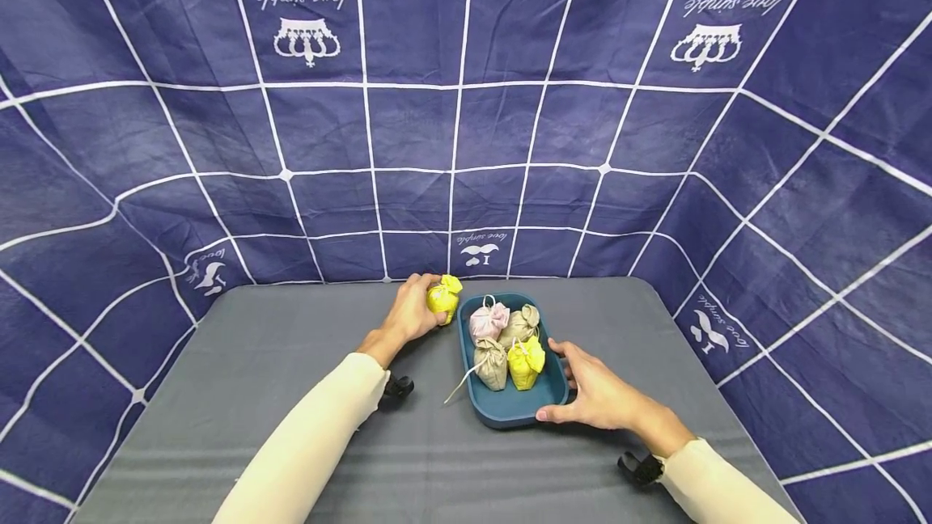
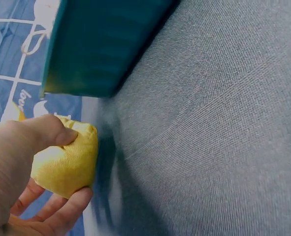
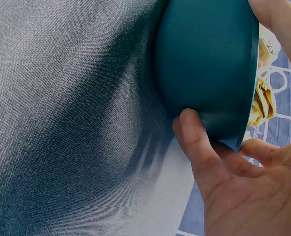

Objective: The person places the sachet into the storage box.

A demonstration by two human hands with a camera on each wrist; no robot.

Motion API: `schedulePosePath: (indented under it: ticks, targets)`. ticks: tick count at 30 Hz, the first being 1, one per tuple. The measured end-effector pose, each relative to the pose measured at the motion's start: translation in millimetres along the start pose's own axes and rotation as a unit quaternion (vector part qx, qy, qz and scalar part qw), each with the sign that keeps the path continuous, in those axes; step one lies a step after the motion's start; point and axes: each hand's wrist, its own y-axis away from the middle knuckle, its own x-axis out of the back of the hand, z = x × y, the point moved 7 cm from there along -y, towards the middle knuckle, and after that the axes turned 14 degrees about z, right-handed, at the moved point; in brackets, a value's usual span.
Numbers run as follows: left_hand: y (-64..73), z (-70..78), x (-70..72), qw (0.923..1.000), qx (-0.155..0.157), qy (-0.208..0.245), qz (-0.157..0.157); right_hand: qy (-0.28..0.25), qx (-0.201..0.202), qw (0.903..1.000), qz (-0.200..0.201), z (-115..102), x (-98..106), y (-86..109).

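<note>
My left hand [image 1: 413, 310] pinches a small yellow drawstring pouch [image 1: 443, 297] between thumb and fingers, just left of a dark teal tub [image 1: 495, 412]. The left wrist view shows the pouch [image 2: 69, 164] close to the table surface; whether it touches is unclear. Inside the tub sit a pink pouch [image 1: 488, 322], two beige pouches, one at the back [image 1: 521, 325] and one in front [image 1: 491, 365], and another yellow pouch [image 1: 525, 364]. My right hand [image 1: 597, 390] holds the tub's near right corner, thumb at the rim and fingers against the outer wall [image 3: 204, 64].
A grey cloth-covered table [image 1: 306, 395] lies under everything. Behind it and along both sides hangs a blue curtain [image 1: 415, 128] with white grid lines. From the front beige pouch a cord [image 1: 460, 385] trails over the tub's left rim.
</note>
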Motion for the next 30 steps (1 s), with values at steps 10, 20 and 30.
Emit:
schedulePosePath:
  ticks: [10, 20, 30]
  targets:
    - [11.7, 12.6, 25.4, 0.9986, 0.047, -0.021, -0.010, 0.011, -0.001, 0.9999, 0.003, 2.2, 4.4, -2.6]
    - [23.2, 9.1, 35.7, 0.9957, -0.060, 0.070, -0.006, 0.002, -0.004, 1.0000, -0.007, 3.6, 1.5, 0.5]
    - [34.7, 63.0, 61.3, 0.9938, -0.104, 0.037, 0.002, 0.012, -0.001, 0.9999, -0.012, 2.1, 2.7, -1.9]
